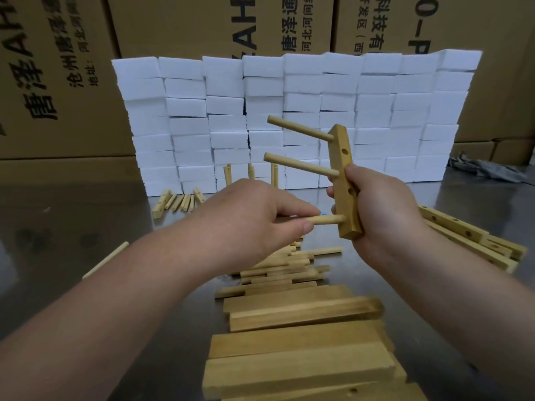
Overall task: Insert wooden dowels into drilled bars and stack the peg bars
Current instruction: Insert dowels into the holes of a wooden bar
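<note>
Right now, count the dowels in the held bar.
3: top dowel and middle dowel jut left from the bar; bottom dowel, near its lower end, is pinched by the left hand. None looks hidden.

Your head camera looks forward and down across the steel table (72, 215) towards the wall of white blocks (185, 105), facing it nearly square. It sits close above the wooden bars (295, 369) lying in front of that wall; cardboard boxes (58, 68) rise behind it.

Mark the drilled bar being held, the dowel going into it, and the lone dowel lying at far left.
drilled bar (343, 162), head view, upper drilled face.
dowel going in (330, 219), head view, bare shaft beside the bar.
lone dowel (105, 259), head view, middle of its length.
</note>
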`<state>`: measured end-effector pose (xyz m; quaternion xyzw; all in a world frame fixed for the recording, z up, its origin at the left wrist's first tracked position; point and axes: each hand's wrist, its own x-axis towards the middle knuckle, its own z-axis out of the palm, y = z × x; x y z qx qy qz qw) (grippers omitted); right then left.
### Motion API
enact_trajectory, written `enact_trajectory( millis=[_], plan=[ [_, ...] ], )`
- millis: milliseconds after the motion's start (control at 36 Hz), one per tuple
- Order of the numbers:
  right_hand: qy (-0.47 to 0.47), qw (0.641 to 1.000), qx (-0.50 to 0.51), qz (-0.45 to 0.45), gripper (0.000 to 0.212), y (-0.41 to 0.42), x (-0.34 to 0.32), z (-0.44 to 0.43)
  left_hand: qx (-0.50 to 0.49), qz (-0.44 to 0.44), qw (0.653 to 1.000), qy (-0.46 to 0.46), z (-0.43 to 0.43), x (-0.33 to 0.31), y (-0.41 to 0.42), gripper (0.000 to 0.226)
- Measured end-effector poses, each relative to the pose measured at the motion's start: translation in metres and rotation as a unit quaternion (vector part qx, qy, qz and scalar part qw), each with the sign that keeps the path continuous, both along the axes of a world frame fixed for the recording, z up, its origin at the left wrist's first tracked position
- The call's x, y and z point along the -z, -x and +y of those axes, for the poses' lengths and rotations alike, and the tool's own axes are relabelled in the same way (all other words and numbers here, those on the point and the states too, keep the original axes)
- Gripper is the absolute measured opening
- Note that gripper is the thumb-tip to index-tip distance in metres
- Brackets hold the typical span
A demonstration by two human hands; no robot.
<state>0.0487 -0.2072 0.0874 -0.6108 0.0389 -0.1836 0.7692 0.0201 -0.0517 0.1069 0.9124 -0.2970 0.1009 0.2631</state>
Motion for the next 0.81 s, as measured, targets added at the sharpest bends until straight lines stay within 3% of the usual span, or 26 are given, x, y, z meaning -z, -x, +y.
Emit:
enact_trajectory(
  millis=[83, 250, 417, 639, 806],
  plan=[
    [0.015, 1.000, 0.002, -0.008, 0.029, 0.002, -0.001, 0.000, 0.003, 0.000, 1.000, 0.010, 0.000, 0.001, 0.001, 0.033],
    [0.048, 0.998, -0.001, -0.042, 0.028, 0.007, 0.002, 0.004, 0.007, 0.000, 1.000, 0.028, -0.001, 0.003, 0.001, 0.015],
    [0.038, 0.998, 0.017, -0.047, 0.031, 0.009, 0.002, 0.006, -0.005, 0.001, 0.999, 0.044, -0.004, 0.005, 0.004, 0.011],
    [0.058, 0.996, 0.047, -0.039, 0.035, 0.011, 0.001, 0.010, -0.045, 0.074, 0.983, 0.161, -0.006, 0.005, 0.001, 0.013],
    [0.069, 0.997, 0.037, -0.021, 0.028, 0.014, 0.003, 0.013, -0.047, 0.144, 0.973, 0.176, -0.005, -0.001, 0.002, 0.014]
  ],
)
